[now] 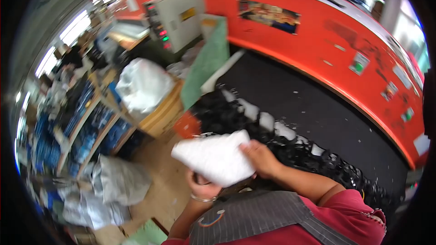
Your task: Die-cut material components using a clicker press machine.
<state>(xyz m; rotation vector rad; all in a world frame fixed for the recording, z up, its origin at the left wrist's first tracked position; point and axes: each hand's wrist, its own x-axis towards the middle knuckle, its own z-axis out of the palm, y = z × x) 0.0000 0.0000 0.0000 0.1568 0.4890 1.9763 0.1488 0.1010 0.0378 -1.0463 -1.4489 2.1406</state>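
From my remote station, the largest thing in view was the red machine, with a black bed running along its front. Shiny black pieces crowded the bed's near edge, with white patches among them. To the left, a shelf rack carried blue bundles in its compartments. A tan container held a bulging white plastic bag, and a grey sack sat full on the floor; I couldn't make out the contents of either.

The white bundle was held up in front of the apron, between both hands. The left hand cupped its lower edge; the right hand pinched its right end, thumb side uppermost. I judged that handling it well meant supporting the underside, gripping lightly enough not to crease it, and keeping its edges level and clear of the black pieces.
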